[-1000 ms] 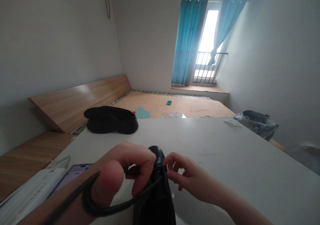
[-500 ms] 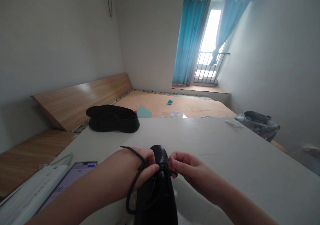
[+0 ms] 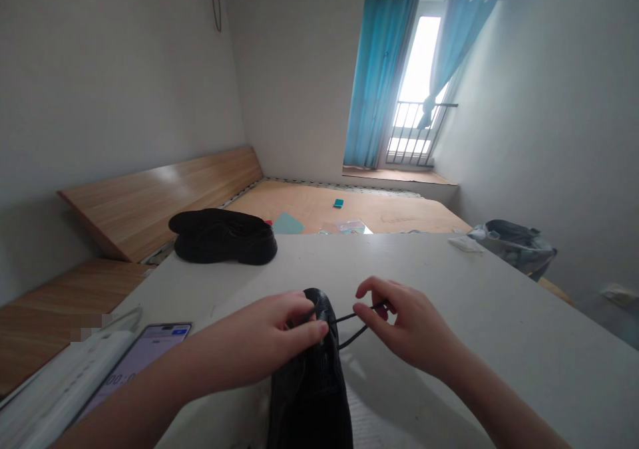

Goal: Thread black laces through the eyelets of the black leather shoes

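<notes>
Your R hand (image 3: 399, 319), pinching the lace (image 3: 355, 337), moved right, so more's out there; your L hand (image 3: 287, 332) holds the shoe (image 3: 319, 382).

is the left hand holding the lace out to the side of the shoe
No, the right hand holds the lace out, while the left hand touches the shoe.

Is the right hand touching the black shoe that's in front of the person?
Apart. The head view shows a strip of white table between the right hand and the near black shoe, with the lace stretching across.
</notes>
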### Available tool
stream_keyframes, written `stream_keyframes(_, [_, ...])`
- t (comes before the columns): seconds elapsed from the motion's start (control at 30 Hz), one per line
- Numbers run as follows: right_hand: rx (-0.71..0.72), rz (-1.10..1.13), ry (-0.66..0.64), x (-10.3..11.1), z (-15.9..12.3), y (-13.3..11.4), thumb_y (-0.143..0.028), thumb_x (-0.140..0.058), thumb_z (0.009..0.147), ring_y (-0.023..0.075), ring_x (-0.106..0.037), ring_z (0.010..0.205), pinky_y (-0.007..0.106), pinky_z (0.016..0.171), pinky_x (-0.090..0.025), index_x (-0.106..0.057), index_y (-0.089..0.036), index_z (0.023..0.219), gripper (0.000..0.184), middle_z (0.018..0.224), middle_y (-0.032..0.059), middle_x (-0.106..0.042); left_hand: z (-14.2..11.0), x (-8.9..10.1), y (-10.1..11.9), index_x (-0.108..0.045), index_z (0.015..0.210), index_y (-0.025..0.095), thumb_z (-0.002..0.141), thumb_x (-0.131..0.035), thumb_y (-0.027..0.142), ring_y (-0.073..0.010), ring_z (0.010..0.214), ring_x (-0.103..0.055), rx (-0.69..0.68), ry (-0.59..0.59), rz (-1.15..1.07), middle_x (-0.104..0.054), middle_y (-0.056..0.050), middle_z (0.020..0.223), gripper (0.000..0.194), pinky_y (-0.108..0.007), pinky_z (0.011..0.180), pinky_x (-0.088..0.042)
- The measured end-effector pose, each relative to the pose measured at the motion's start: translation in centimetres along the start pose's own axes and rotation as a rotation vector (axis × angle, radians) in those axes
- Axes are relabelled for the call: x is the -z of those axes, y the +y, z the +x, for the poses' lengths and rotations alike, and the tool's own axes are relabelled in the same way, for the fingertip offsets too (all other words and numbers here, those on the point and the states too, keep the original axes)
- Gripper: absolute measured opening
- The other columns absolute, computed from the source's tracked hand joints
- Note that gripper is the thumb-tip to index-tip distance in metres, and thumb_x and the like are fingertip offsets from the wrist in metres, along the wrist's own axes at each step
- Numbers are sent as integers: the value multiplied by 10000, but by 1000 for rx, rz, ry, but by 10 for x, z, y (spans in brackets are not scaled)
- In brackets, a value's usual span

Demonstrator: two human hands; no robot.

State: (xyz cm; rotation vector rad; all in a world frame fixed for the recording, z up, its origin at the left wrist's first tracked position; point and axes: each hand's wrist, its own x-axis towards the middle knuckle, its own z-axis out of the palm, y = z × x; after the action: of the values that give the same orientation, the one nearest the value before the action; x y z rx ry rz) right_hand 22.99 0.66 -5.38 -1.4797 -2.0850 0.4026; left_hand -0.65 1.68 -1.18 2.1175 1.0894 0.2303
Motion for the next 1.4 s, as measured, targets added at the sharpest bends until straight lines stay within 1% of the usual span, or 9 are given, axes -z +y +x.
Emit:
stream_keyframes(0.13, [65,-37,-295,-2,-2,-1,-443,-700,792,175,-535,675,299,620,-360,-711,-214,771,230,711,20,-601,0,4,7,-493,653,196,913,-370,584,-159,664,-514,-48,136,-315,-518,29,651,483,-291,695,-434])
stream_keyframes(0.2, [53,3,-326,-4,-1,1,-386,-656,836,164,-516,660,291,592,-344,-682,-201,667,252,702,19,-576,-1,5,10,-418,609,209,899,-382,605,-132,559,-450,-55,239,-459,-425,52,572,491,-277,617,-437])
stream_keyframes(0.4, [-123,431,83,-3,11,17,-311,-653,780,194,-519,755,353,737,-388,-644,-196,602,212,755,29,-565,-10,11,7,-492,627,195,906,-480,494,-96,497,-309,-81,464,-531,-349,64,549,409,-213,450,-285])
stream_keyframes(0.6, [-205,1043,56,-7,11,19,-370,-546,819,263,-640,1012,460,887,-478,-688,-226,775,207,948,57,-724,-24,15,10,-673,877,278,783,-637,283,-95,580,-417,-165,666,-591,-531,64,668,101,-185,509,-348])
stream_keyframes(0.7, [-177,1401,96,-11,7,15,-315,-672,746,270,-580,1165,498,1018,-414,-719,-281,750,58,1007,0,-730,-31,15,17,-684,763,276,784,-601,224,-118,684,-524,-250,609,-571,-631,58,738,101,-193,597,-411])
stream_keyframes(0.83, [-99,1435,-7,-12,3,8,-368,-675,781,252,-622,1060,457,956,-461,-736,-277,797,111,984,23,-731,-28,12,22,-683,791,263,863,-514,287,-148,691,-568,-248,421,-330,-654,41,725,186,-223,606,-431])
stream_keyframes(0.93, [-48,1270,-131,-12,0,2,-385,-642,842,205,-632,870,378,836,-493,-728,-231,849,177,889,45,-705,-17,9,18,-676,889,274,879,-492,307,-152,609,-544,-119,315,2,-626,41,679,187,-241,527,-364])
stream_keyframes(1.1, [120,829,-180,-16,-3,-9,-312,-636,872,184,-608,878,320,809,-478,-687,-183,843,141,931,58,-645,-2,2,2,-653,931,243,856,-493,259,-210,705,-606,15,193,407,-671,-13,789,178,-289,591,-347])
stream_keyframes(1.4, [332,472,9,-45,-4,2,-136,-561,896,190,-602,937,353,858,-473,-648,-222,998,159,978,58,-655,6,-12,-13,-622,830,182,933,-375,278,-236,905,-563,-17,83,381,-613,-67,931,284,-348,786,-424])
